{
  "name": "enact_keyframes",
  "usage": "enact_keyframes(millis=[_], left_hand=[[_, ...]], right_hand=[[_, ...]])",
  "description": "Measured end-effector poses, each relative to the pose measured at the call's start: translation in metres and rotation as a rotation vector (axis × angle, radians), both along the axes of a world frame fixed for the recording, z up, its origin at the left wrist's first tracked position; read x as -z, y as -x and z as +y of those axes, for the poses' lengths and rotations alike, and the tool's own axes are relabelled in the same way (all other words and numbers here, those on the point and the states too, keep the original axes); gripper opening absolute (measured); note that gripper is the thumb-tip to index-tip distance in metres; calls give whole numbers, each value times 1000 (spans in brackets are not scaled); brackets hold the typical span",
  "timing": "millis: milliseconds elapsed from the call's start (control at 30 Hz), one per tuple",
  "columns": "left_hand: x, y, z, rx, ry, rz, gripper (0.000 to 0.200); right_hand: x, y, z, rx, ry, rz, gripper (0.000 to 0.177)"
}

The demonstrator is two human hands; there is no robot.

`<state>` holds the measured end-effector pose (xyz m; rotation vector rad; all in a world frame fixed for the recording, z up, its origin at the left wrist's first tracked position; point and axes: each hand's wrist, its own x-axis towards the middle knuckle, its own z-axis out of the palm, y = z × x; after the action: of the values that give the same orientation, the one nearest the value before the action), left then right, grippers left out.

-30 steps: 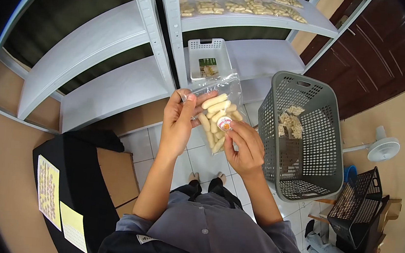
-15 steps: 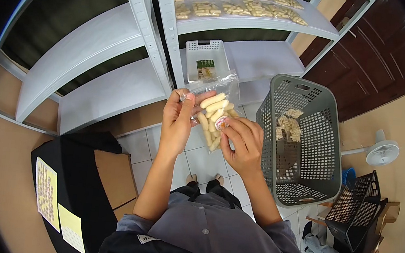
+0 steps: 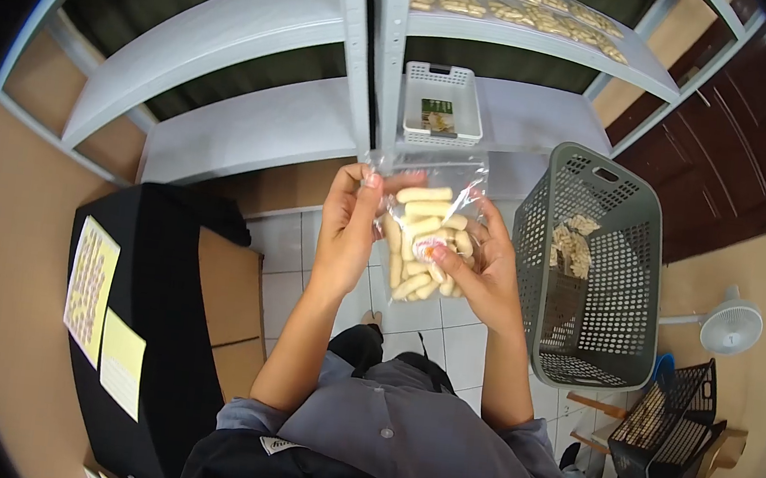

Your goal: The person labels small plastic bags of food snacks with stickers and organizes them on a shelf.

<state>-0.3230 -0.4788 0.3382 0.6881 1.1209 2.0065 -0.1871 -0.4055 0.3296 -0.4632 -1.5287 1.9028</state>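
Observation:
In front of my chest I hold a clear plastic bag [image 3: 420,227] of pale, finger-shaped snack sticks, its flat zip-style top upward. My left hand [image 3: 348,226] is closed on the bag's upper left edge, thumb in front and fingers behind the film. At the lower right, my right hand [image 3: 494,274] grips the bag's side, and its thumb presses on a round white-and-pink sticker [image 3: 426,246] on the bag's front. The right fingers are partly hidden behind the bag.
Similar filled bags [image 3: 528,12] line the upper right shelf. A white basket [image 3: 441,135] holding a green printed item sits below. To the right stand a tall grey basket [image 3: 540,302] with bags inside and a fan [image 3: 731,327]. Sticker sheets [image 3: 90,292] lie on black cloth [image 3: 161,262] at left.
The bag has turned more squarely toward me and spread flatter. My right hand has gone from pinching at the sticker to gripping the bag's side, thumb on the sticker. The view has shifted left.

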Motion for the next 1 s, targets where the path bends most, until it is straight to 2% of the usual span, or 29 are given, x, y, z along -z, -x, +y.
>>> enact_keyframes(millis=[67, 167, 267, 367, 533, 733, 800, 1000], left_hand=[[6, -15, -24, -39, -50, 2, 18], [15, -47, -66, 31, 53, 154, 40], [16, -73, -105, -16, 96, 134, 39], [10, -99, -147, -133, 144, 91, 39], [6, -125, -219, -346, 189, 81, 40], [9, -146, -307, -686, 183, 254, 38], [2, -155, -336, -770, 129, 114, 36], [17, -179, -430, -1076, 149, 82, 31]], right_hand=[[2, -3, -17, 12, -34, 49, 64], [2, -14, -47, 32, -97, 21, 60], [7, -28, -76, -25, -100, 6, 58], [5, -35, -108, -128, -106, -79, 57], [6, -31, -169, -313, 11, 26, 58], [-4, -30, -246, -679, 3, -3, 61], [-6, -29, -279, -754, -107, 9, 62], [-4, -24, -382, -1013, -111, 58, 71]])
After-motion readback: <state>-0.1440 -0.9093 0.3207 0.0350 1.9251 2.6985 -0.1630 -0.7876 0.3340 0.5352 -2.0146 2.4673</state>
